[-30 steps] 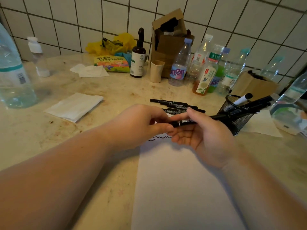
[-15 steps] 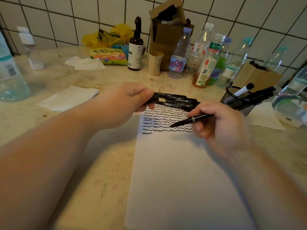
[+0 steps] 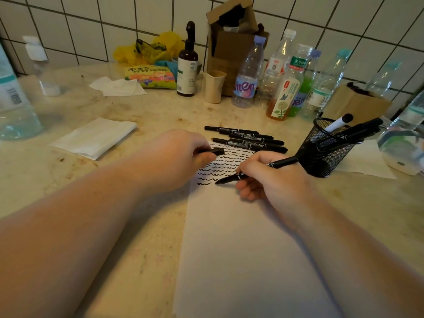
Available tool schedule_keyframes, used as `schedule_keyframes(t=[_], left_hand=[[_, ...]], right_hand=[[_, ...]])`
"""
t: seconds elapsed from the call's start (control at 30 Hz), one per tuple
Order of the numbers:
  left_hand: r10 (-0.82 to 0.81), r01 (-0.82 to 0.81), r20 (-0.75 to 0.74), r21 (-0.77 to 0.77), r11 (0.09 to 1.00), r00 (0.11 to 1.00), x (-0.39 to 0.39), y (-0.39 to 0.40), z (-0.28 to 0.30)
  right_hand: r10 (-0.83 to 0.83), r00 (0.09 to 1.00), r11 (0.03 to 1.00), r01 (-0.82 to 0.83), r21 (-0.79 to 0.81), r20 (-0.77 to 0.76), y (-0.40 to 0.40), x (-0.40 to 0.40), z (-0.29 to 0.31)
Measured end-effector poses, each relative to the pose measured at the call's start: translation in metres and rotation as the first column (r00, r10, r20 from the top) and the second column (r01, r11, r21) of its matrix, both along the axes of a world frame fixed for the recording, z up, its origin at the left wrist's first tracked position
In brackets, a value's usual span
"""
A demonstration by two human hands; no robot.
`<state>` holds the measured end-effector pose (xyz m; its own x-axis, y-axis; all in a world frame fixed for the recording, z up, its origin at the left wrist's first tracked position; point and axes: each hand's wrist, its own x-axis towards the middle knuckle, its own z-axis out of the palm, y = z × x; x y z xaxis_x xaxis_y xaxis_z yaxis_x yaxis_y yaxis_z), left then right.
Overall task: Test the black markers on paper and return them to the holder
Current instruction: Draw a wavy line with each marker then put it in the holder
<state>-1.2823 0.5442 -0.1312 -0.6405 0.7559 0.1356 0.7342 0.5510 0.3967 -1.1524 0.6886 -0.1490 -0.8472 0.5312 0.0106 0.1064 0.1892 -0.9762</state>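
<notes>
Plastic bottles (image 3: 246, 76), a brown dropper bottle (image 3: 187, 65) and folded tissue (image 3: 96, 137) crowd the counter (image 3: 149, 111).

Bare paper (image 3: 241, 260) near the body. Loose markers (image 3: 246, 138) block its far end; mesh holder (image 3: 325, 154) crowds right edge.

The countertop (image 3: 160, 111) is seen as polished, mottled beige stone, stained in patches, and the wall behind its far edge is faced with glossy white ceramic tiles (image 3: 91, 26) set in dark grout. A matt white sheet of paper (image 3: 241, 260) is laid toward the near edge, smooth apart from black ink squiggles at its far end, where smooth black plastic markers (image 3: 245, 138) with printed labels are lined up. Toward the right edge a holder (image 3: 328, 152) of black wire mesh is shown, while clear, shiny plastic bottles (image 3: 247, 76) and dull brown cardboard (image 3: 231, 49) are ranged along the far edge, and a soft folded tissue (image 3: 94, 138) lies toward the left.
</notes>
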Motion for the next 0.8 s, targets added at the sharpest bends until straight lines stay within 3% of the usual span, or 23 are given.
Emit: schedule_keyframes(t=[0.37, 0.8], left_hand=[[-0.028, 0.028, 0.005, -0.001, 1.0, 1.0, -0.004, 0.002, -0.007], [-0.017, 0.017, 0.046, -0.011, 1.0, 0.999, -0.002, 0.0, -0.005]], right_hand=[[0.01, 1.0, 0.998, -0.011, 0.054, 0.024, -0.001, -0.001, -0.002], [-0.122, 0.992, 0.991, 0.121, 0.054, 0.012, 0.009, 0.001, -0.001]])
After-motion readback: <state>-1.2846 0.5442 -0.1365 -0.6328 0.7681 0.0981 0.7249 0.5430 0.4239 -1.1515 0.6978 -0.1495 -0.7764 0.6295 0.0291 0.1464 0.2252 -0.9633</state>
